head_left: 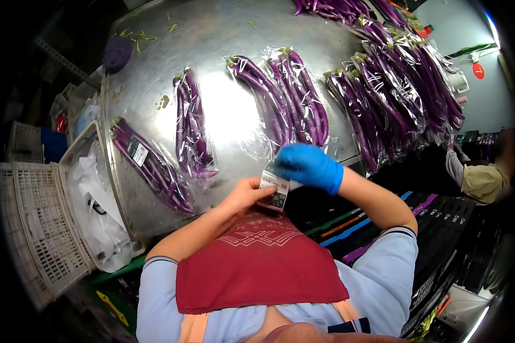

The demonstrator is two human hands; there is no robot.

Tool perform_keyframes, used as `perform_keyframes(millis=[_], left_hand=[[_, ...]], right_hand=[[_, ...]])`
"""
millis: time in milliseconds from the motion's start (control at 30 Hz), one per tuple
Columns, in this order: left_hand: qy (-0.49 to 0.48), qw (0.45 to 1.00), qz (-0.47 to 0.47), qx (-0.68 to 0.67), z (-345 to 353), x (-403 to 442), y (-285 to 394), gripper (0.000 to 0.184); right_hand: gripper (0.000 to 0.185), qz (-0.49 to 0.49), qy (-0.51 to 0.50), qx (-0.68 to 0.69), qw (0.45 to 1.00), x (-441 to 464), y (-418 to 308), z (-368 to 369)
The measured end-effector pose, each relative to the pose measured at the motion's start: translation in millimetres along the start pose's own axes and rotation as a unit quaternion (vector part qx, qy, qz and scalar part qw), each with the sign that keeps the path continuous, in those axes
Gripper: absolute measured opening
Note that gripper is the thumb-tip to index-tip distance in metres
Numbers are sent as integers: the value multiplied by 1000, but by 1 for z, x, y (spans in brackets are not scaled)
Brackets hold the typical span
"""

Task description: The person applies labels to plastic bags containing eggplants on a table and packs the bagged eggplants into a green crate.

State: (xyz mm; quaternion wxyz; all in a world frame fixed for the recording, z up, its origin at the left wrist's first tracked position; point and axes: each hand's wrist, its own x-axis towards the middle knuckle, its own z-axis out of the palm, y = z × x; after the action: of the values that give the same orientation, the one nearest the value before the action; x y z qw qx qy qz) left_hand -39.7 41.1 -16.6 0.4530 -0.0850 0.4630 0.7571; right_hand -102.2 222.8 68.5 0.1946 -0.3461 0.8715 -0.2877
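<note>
My bare left hand pinches a printed label card with white and dark parts in front of my apron; it may be a stack of them. My right hand, in a blue glove, has its fingers closed at the card's upper edge. Just beyond the hands lie two clear bags of long purple eggplants, side by side on the metal table. Farther left is another bagged bunch of eggplants. At the left edge, a bagged bunch carries a label.
A large pile of bagged eggplants covers the table's right side. Loose eggplants lie at the far edge. White plastic baskets and a crate with plastic bags stand left. Dark crates are at right, near another person.
</note>
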Motion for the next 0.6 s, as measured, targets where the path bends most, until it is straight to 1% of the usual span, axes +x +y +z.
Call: perform_keyframes(millis=[67,100,133,200,233,300,333,400,433,500,600], left_hand=[[22,999,2,-35,1,0,-1,20],[26,998,5,-53,2,0,-3,19],[29,997,2,-69,2,-1,-3,19],[36,994,-4,-102,5,-6,0,20],[24,992,2,-125,8,-9,2,20],[-2,986,12,-166,13,-15,10,20],[-10,990,21,-142,15,-18,11,21],[-27,994,39,-95,17,-21,9,22],[-18,995,47,-83,17,-21,8,22],[3,996,63,-56,15,-22,7,22],[42,998,53,-18,15,-29,10,20]], right_hand=[[14,-26,29,-19,999,-9,-8,18],[14,-67,56,-46,995,-10,-11,20],[14,-91,107,-103,985,-10,-15,19],[14,-139,206,-210,946,-8,-28,12],[15,-131,184,-194,955,-11,-31,11],[14,-95,108,-102,984,-16,-29,17],[14,-74,70,-56,993,-18,-28,19],[14,-50,50,-72,995,-18,-25,20],[15,-40,39,-79,995,-18,-24,20],[14,-45,54,-67,995,-18,-24,25],[14,-57,50,-83,994,-16,-23,31]])
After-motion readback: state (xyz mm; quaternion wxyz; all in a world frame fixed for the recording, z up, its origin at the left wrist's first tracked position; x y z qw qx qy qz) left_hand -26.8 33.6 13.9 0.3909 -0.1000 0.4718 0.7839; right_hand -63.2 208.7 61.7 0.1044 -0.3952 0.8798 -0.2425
